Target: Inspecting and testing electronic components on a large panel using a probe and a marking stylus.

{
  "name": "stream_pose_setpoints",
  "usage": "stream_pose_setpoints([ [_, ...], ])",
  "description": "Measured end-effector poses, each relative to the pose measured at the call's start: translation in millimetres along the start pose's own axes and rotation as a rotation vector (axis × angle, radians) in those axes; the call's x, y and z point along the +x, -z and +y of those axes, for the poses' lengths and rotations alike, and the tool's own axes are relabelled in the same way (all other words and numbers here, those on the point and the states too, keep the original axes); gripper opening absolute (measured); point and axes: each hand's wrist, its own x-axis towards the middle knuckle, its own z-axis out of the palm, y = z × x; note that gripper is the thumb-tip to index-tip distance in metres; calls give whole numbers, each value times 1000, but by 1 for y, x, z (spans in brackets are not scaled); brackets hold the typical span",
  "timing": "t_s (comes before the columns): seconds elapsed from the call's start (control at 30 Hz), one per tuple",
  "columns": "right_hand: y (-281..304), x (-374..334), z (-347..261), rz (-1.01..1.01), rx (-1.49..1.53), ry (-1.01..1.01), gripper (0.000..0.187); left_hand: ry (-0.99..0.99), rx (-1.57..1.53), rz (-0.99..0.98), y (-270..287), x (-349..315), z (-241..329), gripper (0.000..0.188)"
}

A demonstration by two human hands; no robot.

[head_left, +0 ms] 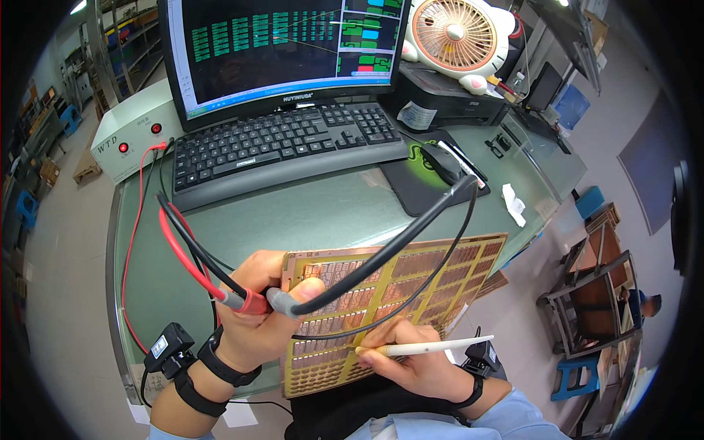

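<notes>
My left hand (257, 323) is closed around a red test lead (187, 260) and a thick black test lead (381, 253), pinching their red and grey ends under the thumb. Its fingers are against the upper left corner of a copper-and-yellow circuit board panel (381, 293), which is tilted up over my lap. My right hand (418, 363) is closed on a slim white pen-like stick (440, 345) with a tapered end pointing right. That hand is in front of the panel's lower part, and its fingertips are close to the board's surface; whether they touch it cannot be told.
Beyond the panel, a black keyboard (286, 143) lies on the green-topped desk (315, 213) below a monitor (279, 51). A white box (136, 132) with red sockets stands left. To the right are a mouse (444, 161), crumpled tissue (513, 204), a black printer (447, 99) and a fan (455, 33).
</notes>
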Motion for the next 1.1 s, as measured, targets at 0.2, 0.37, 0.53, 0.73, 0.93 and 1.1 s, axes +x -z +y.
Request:
stream_pose_setpoints([
  [0.2,-8,-8,9,50,114,-45,23,-9,50,-33,2,1,-2,18],
  [0.37,-15,-8,12,138,210,-12,23,66,-31,32,-6,5,0,19],
  [0.53,-18,-8,14,99,123,-3,23,115,-65,60,-4,2,-1,16],
  [0.73,-15,-12,13,117,224,-13,22,90,-93,34,-7,6,2,15],
  [0.93,-19,-11,18,132,263,12,20,111,-102,42,-5,5,1,15],
  [1.1,-13,-12,15,59,171,-1,10,102,-65,50,-4,4,-4,18],
])
